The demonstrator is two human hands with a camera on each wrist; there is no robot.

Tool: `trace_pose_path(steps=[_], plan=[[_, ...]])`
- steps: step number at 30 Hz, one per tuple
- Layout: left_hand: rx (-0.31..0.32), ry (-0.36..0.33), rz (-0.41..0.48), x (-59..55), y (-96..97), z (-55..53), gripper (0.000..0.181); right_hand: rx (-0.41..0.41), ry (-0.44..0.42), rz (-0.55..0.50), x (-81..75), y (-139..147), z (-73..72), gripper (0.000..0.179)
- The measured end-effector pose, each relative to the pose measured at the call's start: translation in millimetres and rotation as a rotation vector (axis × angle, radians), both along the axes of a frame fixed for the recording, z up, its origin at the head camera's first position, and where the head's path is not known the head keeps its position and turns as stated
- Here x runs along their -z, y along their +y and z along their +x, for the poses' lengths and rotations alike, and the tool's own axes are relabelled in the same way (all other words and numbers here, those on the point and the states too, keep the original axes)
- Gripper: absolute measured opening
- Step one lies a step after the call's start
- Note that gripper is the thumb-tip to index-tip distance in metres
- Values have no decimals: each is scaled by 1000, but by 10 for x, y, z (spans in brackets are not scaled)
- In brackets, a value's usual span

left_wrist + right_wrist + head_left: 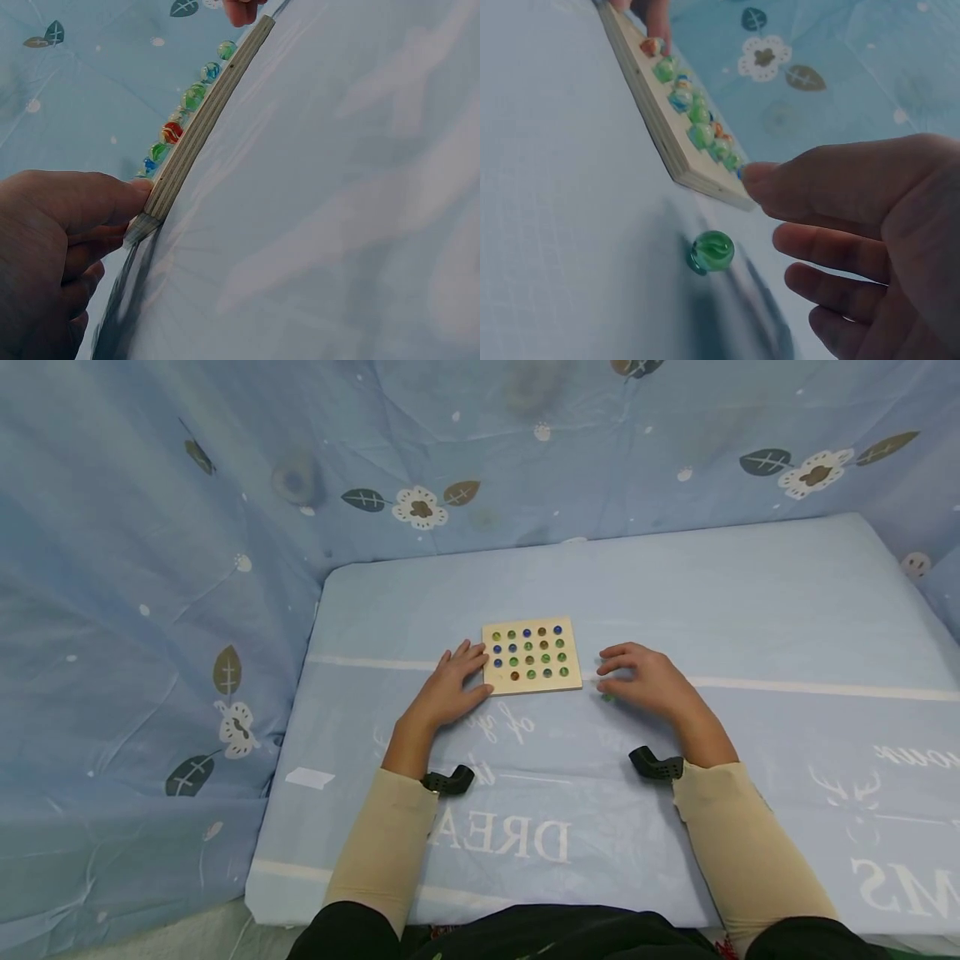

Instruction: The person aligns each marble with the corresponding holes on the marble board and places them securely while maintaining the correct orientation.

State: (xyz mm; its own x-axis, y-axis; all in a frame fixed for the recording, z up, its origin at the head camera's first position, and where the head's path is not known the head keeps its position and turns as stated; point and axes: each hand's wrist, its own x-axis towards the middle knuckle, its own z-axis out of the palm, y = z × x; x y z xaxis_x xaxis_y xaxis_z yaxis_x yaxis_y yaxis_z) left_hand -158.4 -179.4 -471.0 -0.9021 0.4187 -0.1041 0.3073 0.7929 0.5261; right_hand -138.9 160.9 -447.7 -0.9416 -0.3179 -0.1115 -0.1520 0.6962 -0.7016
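Note:
A pale wooden board [537, 686] lies flat, set with rows of glass marbles [192, 97] in green, blue and reddish-brown. Bare wood shows at its near-left spot. My left hand [447, 687] rests along the board's left side, fingers extended at the edge and thumb touching the near-left corner. To the right of the board, my right hand [647, 678] hovers with thumb and fingers apart, holding nothing. One loose green marble [714, 251] sits on the cloth below the thumb, just off the board's near-right corner.
A light blue printed cloth [495, 827] with white lettering covers the table. Blue floral fabric [247, 510] hangs behind and on the left. A white patch [309, 777] lies near the left edge. Dark wrist mounts [450, 780] sit on both wrists.

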Motion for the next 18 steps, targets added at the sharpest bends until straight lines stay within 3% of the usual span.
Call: trace_pose_path(steps=[9, 18], plan=[[2, 5, 14, 26, -7, 7, 62, -41, -57, -6, 66, 80, -8, 25], [2, 12, 12, 32, -11, 1, 62, -73, -60, -1, 79, 137, -15, 23]])
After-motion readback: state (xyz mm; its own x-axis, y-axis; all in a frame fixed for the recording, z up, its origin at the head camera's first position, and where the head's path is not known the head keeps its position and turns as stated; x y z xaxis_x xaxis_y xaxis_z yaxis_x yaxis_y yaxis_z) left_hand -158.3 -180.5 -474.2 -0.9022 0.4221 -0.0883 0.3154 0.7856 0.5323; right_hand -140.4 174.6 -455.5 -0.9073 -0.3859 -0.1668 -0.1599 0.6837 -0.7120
